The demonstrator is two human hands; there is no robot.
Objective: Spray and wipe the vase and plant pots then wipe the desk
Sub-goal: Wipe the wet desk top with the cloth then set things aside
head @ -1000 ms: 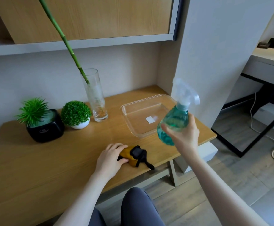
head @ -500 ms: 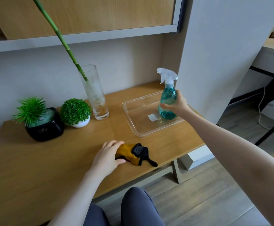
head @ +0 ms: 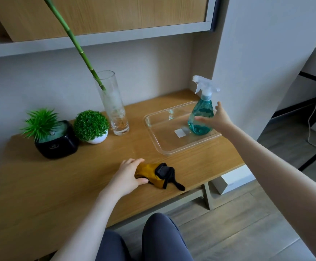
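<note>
spray bottle (head: 201,117) in tray (head: 154,136), right of vase (head: 112,102)

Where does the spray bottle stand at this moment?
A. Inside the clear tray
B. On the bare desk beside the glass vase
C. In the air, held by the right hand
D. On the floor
A: the spray bottle stands upright inside the clear tray, and the right hand is open beside it.

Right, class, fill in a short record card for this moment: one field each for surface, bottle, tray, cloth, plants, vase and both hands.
surface: wooden desk
bottle: teal spray bottle upright in clear tray
cloth: yellow cloth with black strap, near front edge
plants: spiky plant in black pot; round plant in white pot
vase: glass vase holding green stalk
left hand: grips cloth
right hand: open beside bottle
</note>
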